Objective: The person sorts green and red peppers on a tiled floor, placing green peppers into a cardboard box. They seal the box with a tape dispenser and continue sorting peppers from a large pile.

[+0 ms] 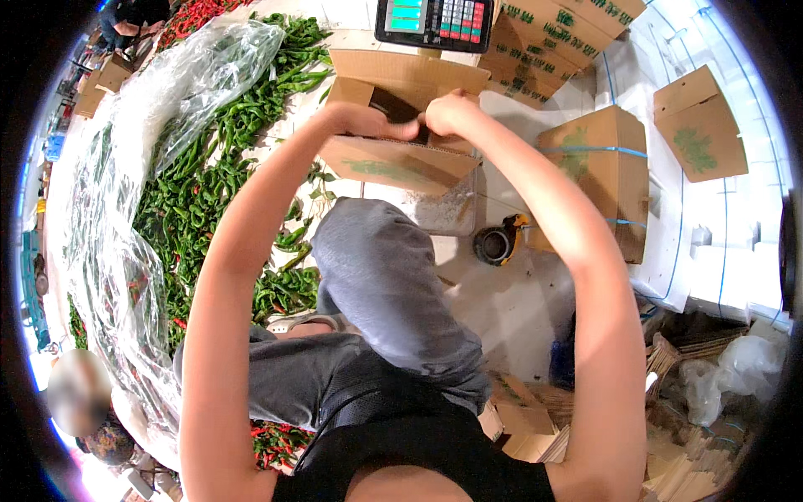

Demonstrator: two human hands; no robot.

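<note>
An open cardboard box [401, 164] stands before me with its flaps spread, a dark lining or opening showing inside. My left hand [370, 120] is at the box's near left side, fingers partly hidden beyond the wall. My right hand [450, 113] is curled at the right part of the opening, close to the left one; what its fingers hold, if anything, is hidden. Just beyond the box is a digital scale's display and keypad [433, 24]. A big heap of green chili peppers [194, 207] lies to the left, partly under clear plastic sheeting [110, 207].
A tape dispenser [495, 243] lies on the floor right of my knee. Strapped cardboard boxes [602, 182] and white foam boxes [721, 270] stand at right. Printed cartons [546, 44] are beyond. Flattened cardboard [539, 414] lies lower right. Other people are at the far left, and red peppers [197, 19] lie beyond.
</note>
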